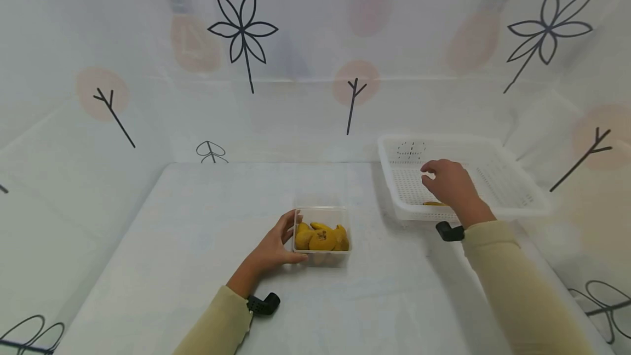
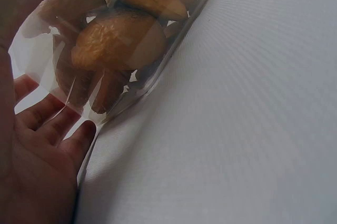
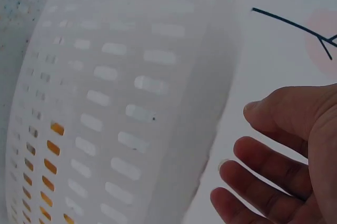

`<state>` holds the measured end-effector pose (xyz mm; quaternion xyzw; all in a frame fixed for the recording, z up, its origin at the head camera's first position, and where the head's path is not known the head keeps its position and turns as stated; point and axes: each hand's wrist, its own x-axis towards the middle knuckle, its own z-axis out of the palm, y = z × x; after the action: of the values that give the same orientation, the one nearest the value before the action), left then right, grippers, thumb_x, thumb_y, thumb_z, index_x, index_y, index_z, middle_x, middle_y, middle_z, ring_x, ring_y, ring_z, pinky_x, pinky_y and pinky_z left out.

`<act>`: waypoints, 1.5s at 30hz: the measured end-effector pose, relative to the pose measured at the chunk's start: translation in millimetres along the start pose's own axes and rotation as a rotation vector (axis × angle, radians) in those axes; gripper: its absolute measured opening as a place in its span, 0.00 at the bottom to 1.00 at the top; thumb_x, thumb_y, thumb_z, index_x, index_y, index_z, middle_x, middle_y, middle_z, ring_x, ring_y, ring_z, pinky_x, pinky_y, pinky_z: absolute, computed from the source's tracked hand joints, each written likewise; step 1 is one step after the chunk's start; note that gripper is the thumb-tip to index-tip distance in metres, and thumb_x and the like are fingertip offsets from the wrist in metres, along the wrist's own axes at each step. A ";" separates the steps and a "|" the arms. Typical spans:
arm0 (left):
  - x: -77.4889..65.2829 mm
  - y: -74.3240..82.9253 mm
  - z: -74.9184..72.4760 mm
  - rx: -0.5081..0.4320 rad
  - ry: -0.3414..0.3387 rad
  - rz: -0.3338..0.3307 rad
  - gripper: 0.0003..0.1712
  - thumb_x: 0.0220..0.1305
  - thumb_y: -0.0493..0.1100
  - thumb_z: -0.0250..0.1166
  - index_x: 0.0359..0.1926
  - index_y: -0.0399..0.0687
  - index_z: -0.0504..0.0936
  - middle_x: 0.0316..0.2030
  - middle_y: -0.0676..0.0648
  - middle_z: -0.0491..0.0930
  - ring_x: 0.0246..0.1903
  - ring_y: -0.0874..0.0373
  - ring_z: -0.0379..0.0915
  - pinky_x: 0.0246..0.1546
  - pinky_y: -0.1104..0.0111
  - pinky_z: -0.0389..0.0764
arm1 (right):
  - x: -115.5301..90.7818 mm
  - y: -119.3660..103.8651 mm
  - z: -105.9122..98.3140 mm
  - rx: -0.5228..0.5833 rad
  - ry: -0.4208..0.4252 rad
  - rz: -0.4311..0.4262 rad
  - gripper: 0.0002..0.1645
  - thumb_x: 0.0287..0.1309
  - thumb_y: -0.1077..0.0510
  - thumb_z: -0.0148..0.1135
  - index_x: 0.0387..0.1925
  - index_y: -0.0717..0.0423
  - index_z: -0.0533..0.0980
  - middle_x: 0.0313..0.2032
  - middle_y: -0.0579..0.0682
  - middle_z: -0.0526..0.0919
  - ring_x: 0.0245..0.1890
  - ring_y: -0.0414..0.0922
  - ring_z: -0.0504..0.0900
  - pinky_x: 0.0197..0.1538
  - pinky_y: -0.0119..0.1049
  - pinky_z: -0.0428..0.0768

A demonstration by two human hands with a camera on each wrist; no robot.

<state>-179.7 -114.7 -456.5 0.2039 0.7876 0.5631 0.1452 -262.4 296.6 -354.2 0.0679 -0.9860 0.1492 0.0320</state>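
Note:
A clear plastic box (image 1: pixel 327 259) stands on the white table, filled with several small yellow fruit-shaped pieces (image 1: pixel 322 240). Its left side is gripped by my left hand (image 1: pixel 274 246), thumb at the near corner and fingers around the far one. In the left wrist view the pieces (image 2: pixel 121 39) show through the box wall, and the fingertips touch the plastic. Over the white basket (image 1: pixel 404 212) hovers my right hand (image 1: pixel 451 182), its fingers loosely bent and holding nothing. A slim yellow piece (image 1: pixel 434 203) lies in the basket below it, partly hidden by the hand.
The perforated basket occupies the table's back right, close to the patterned back sheet (image 1: pixel 305 119). In the right wrist view, yellow shows through the slots of its wall (image 3: pixel 121 113). A white cover (image 1: pixel 222 223) lies over the table.

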 end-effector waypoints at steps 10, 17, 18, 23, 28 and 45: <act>0.1 -3.0 -0.1 0.003 0.012 -0.003 0.63 0.48 0.42 0.77 0.76 0.47 0.45 0.75 0.43 0.52 0.75 0.51 0.47 0.74 0.58 0.57 | -7.4 -24.8 -0.8 0.004 -0.016 -0.077 0.20 0.63 0.58 0.56 0.54 0.62 0.77 0.57 0.67 0.75 0.55 0.64 0.75 0.55 0.61 0.76; 0.7 -3.1 -0.5 0.000 0.012 0.000 0.63 0.48 0.42 0.77 0.76 0.46 0.44 0.75 0.42 0.51 0.75 0.51 0.47 0.74 0.58 0.56 | -15.2 -46.3 0.6 0.020 -0.022 -0.124 0.19 0.63 0.57 0.56 0.54 0.61 0.77 0.58 0.65 0.74 0.57 0.64 0.74 0.57 0.61 0.75; 0.7 -2.7 -0.7 0.002 0.012 0.001 0.63 0.48 0.42 0.77 0.76 0.46 0.44 0.75 0.42 0.51 0.75 0.51 0.47 0.74 0.58 0.56 | -16.0 -49.4 1.3 0.019 -0.020 -0.133 0.19 0.63 0.57 0.57 0.54 0.60 0.77 0.58 0.65 0.75 0.57 0.64 0.74 0.57 0.61 0.76; 0.3 -0.5 -1.3 0.006 0.008 0.003 0.62 0.48 0.41 0.77 0.76 0.45 0.44 0.75 0.40 0.52 0.75 0.50 0.47 0.74 0.58 0.56 | -19.4 -64.1 4.6 0.011 -0.006 -0.176 0.18 0.62 0.58 0.58 0.52 0.58 0.78 0.56 0.62 0.77 0.56 0.61 0.76 0.56 0.58 0.77; 0.1 0.8 -1.3 -0.003 0.000 0.015 0.62 0.49 0.40 0.77 0.76 0.44 0.44 0.75 0.38 0.51 0.75 0.49 0.47 0.74 0.57 0.56 | -22.6 -74.7 7.7 0.011 0.002 -0.203 0.17 0.61 0.58 0.59 0.51 0.56 0.79 0.54 0.60 0.79 0.54 0.59 0.77 0.54 0.56 0.78; -0.6 0.1 -0.2 -0.021 0.005 0.049 0.61 0.48 0.40 0.77 0.75 0.41 0.46 0.74 0.38 0.52 0.74 0.47 0.48 0.74 0.52 0.56 | -34.2 -104.2 27.2 0.026 -0.001 -0.300 0.16 0.59 0.54 0.64 0.49 0.50 0.80 0.50 0.53 0.82 0.48 0.52 0.81 0.49 0.49 0.83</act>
<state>-179.2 -115.1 -456.4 0.2202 0.7768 0.5751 0.1316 -214.9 194.2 -352.7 0.2150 -0.9627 0.1556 0.0524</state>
